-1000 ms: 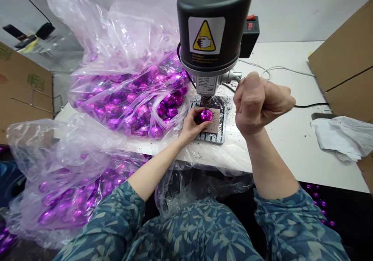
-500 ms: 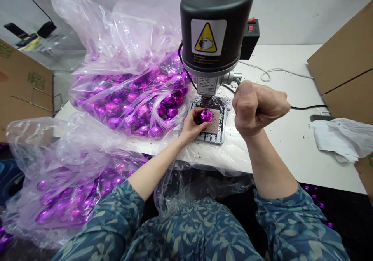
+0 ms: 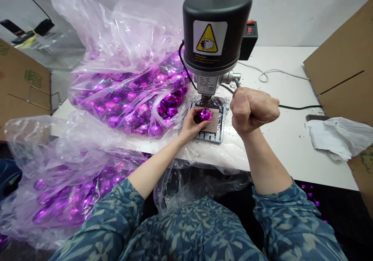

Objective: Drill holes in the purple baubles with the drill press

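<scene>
Grasping the ball [image 3: 206, 115] just below the drill [image 3: 217, 61] with the fingers of the left hand [image 3: 191, 125]; clenching those of the right hand [image 3: 254, 109] around the lever [image 3: 237, 82], right of the drill. Could spin or slip free if pinched loosely, being so shiny. Could nick those fingers, with so little room beneath the chuck [image 3: 206, 99]. Could rock if seated on flecks [image 3: 216, 101] littering the plate [image 3: 215, 138] under the drill.

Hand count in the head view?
2. Left hand: fingers and thumb holding a purple ball below the chuck. Right hand: in a fist at the lever, its grip partly hidden. No others show.
</scene>
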The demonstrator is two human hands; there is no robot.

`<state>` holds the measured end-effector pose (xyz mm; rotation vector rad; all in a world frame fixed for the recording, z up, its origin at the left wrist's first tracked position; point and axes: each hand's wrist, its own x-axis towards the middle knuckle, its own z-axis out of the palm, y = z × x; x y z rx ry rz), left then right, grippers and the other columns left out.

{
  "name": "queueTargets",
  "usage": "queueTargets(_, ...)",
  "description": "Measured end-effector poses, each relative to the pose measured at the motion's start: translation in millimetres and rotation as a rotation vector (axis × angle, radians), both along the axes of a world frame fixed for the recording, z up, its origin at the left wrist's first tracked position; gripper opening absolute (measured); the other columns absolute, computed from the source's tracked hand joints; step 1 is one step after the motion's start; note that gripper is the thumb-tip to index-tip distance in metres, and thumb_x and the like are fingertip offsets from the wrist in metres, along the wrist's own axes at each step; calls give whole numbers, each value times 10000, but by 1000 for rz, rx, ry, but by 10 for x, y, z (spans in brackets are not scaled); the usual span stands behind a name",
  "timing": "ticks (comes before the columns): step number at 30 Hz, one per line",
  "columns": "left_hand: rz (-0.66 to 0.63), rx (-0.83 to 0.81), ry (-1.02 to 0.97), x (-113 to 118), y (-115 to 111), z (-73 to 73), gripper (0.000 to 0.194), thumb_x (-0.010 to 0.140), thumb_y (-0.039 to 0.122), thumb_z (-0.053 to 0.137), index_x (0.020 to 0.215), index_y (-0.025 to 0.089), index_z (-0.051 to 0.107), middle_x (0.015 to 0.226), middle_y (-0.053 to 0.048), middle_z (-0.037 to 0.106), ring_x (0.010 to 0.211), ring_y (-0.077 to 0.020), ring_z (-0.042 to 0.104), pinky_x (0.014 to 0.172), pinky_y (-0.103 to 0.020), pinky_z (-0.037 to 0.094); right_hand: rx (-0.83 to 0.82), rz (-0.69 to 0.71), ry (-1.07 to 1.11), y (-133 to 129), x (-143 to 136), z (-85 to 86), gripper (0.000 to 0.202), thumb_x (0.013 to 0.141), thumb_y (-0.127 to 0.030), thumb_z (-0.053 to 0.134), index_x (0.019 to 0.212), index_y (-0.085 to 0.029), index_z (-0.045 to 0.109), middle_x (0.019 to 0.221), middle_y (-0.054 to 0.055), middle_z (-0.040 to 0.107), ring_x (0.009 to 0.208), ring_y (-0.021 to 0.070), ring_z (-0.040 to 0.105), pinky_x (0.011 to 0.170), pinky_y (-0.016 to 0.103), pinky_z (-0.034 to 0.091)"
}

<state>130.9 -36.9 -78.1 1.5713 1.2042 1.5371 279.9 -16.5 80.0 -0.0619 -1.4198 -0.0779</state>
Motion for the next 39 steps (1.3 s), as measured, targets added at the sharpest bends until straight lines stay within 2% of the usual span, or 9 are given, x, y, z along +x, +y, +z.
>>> queueTargets(7,8,-1,3,2,-2,-1,584,755,505,922,1172,213,637,1173,-103,705,1129,-268,684,1040,-437,532,59,70,-30,54,33,-63,446,953,-107,543,602,-195,282,477,-70,284,390,38,273,398,255,250)
queueTargets(11,9,0,-2,3,10,-21,574,755,473,927,1178,214,637,1177,-101,708,1126,-262,689,1037,-437,540,37,97,-28,31,27,10,479,971,-134,539,576,-193,274,450,-73,263,357,35,269,369,251,215)
queueTargets(14,9,-7,-3,7,16,-32,553,767,444,921,1181,212,637,1178,-94,711,1122,-253,694,1034,-426,547,-124,52,-23,-12,21,156,549,1020,-257,537,540,-198,278,426,-68,278,337,37,282,351,261,206)
queueTargets(18,38,-14,21,9,12,-26,551,766,413,923,1191,209,637,1177,-92,715,1131,-257,696,1041,-428,549,-370,-134,5,-57,8,340,656,1022,-557,506,515,-211,273,425,-44,288,371,53,263,387,302,255)
queueTargets(22,27,-11,22,9,3,-4,546,780,423,912,1198,211,631,1187,-96,714,1130,-261,704,1024,-431,568,-442,-238,-11,-68,-2,341,677,1016,-652,410,522,-233,215,417,-29,257,388,68,257,398,317,281)
queueTargets(24,22,3,22,9,3,5,551,784,444,907,1196,209,627,1175,-94,715,1117,-259,708,1018,-433,573,-388,-175,0,-65,2,277,669,1027,-582,465,520,-229,207,405,-37,253,369,61,267,383,308,265)
queueTargets(28,23,26,27,11,0,16,575,776,492,907,1190,210,624,1155,-93,720,1099,-262,710,1007,-439,576,-196,1,1,-59,18,119,629,1013,-327,561,497,-206,223,383,-59,231,322,42,264,347,274,207)
queueTargets(32,3,20,20,8,-9,22,570,789,522,893,1194,224,622,1183,-101,715,1123,-264,703,1017,-438,567,-133,19,24,-37,7,23,572,999,-264,546,509,-200,257,407,-57,233,334,46,266,357,278,219)
queueTargets(39,4,23,18,2,5,-4,570,791,539,886,1194,229,628,1192,-100,711,1144,-271,692,1032,-447,551,63,81,7,49,-2,-29,459,950,-115,523,580,-200,266,463,-72,238,364,44,235,372,259,226)
